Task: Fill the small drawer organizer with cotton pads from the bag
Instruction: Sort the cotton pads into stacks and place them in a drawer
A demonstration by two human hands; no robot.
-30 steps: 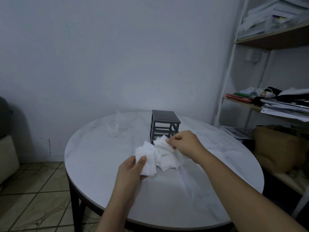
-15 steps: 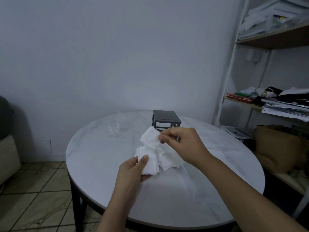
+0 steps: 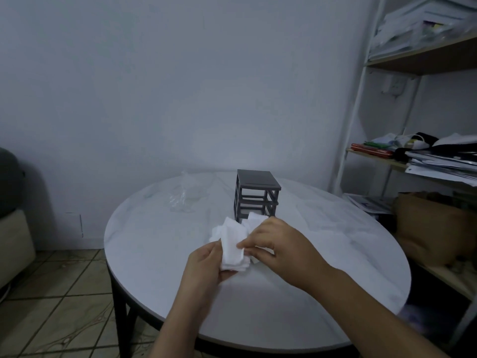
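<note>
A small dark grey drawer organizer [image 3: 256, 196] stands on the round white marble table [image 3: 322, 280], its frame open and its slots without drawers. Just in front of it lies a loose heap of white cotton pads [image 3: 254, 219]. My left hand [image 3: 204, 264] holds a stack of cotton pads [image 3: 233, 250] upright from below. My right hand [image 3: 278, 250] pinches the top pad of that stack between thumb and fingers. A crumpled clear plastic bag [image 3: 184, 196] lies on the table to the left of the organizer.
A white metal shelf unit [image 3: 358, 104] with papers and books stands at the right. A brown paper bag [image 3: 433, 228] sits on its lower shelf. At the far left is a beige seat [image 3: 13, 244]. The floor is tiled.
My right hand lifted a pad from the heap, then brought it down onto the stack in my left hand. The left hand stayed about where it was.
</note>
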